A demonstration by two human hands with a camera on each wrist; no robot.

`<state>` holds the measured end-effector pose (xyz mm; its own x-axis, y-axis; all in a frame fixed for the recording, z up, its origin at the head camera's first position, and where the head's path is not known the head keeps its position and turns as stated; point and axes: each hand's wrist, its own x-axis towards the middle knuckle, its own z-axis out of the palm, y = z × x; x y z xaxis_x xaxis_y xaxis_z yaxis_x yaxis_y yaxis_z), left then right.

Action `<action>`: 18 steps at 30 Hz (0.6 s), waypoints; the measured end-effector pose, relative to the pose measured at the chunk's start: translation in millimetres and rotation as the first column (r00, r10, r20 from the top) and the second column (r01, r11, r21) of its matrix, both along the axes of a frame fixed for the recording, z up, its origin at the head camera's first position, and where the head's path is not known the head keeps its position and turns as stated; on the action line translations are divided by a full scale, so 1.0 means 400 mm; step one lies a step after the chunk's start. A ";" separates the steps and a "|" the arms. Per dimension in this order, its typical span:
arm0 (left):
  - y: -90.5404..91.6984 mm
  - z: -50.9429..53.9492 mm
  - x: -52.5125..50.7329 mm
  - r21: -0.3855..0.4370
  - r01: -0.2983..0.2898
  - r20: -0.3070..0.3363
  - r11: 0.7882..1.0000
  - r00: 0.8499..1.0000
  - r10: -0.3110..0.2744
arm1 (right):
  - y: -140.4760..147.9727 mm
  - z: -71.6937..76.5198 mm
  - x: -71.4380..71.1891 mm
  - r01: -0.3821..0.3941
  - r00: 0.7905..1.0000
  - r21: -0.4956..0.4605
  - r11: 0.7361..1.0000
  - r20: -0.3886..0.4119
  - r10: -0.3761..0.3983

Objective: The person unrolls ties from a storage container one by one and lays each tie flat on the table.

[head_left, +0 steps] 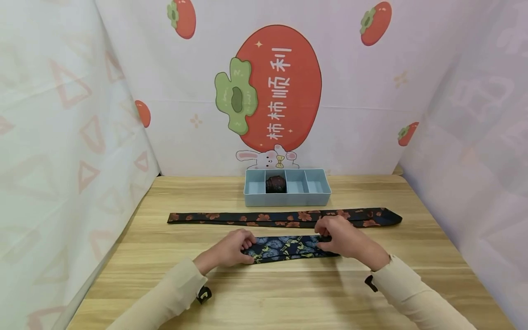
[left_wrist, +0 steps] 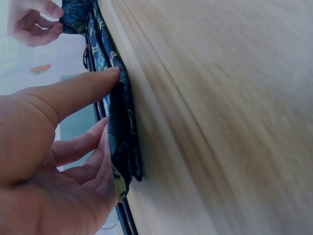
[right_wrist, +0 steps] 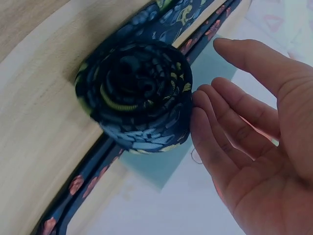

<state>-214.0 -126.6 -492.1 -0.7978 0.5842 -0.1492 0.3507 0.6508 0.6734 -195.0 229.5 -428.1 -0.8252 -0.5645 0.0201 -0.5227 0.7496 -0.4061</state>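
Note:
A dark blue necktie [head_left: 284, 247] with pale blue and yellow figures lies folded lengthwise across the table between my hands. Its right end is wound into a thick coil [right_wrist: 137, 93], mostly hidden by the hand in the head view. My left hand [head_left: 228, 250] holds the flat left end, thumb at the near edge and fingers at the far edge. At the coil, my right hand [head_left: 344, 237] touches the side with its fingertips; in the right wrist view the thumb stands apart from the coil. Just behind lies a second necktie [head_left: 243, 218], dark with orange flowers, stretched flat.
Against the back stands a light blue box [head_left: 288, 200] with several compartments. A dark reddish rolled-up thing [head_left: 275, 184] sits in its second compartment from the left. White printed cloth [head_left: 181, 146] hangs behind the wooden table [head_left: 264, 298] and at both sides.

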 end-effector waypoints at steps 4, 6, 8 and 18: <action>-0.016 0.001 0.000 -0.007 -0.011 -0.003 1.000 1.000 0.011 | 0.011 0.001 0.007 0.023 0.999 -0.010 1.000 -0.028 -0.024; -0.024 0.004 0.003 -0.009 -0.016 -0.007 1.000 1.000 0.016 | 0.018 0.001 0.010 0.036 0.998 -0.012 0.999 -0.045 -0.036; -0.031 0.008 0.005 -0.004 -0.014 -0.011 1.000 1.000 0.014 | 0.027 0.001 0.013 0.049 0.997 -0.010 0.999 -0.059 -0.049; -0.057 0.011 0.011 -0.007 -0.008 -0.014 1.000 1.000 0.008 | 0.086 -0.018 0.026 0.135 0.988 0.019 0.991 -0.082 -0.133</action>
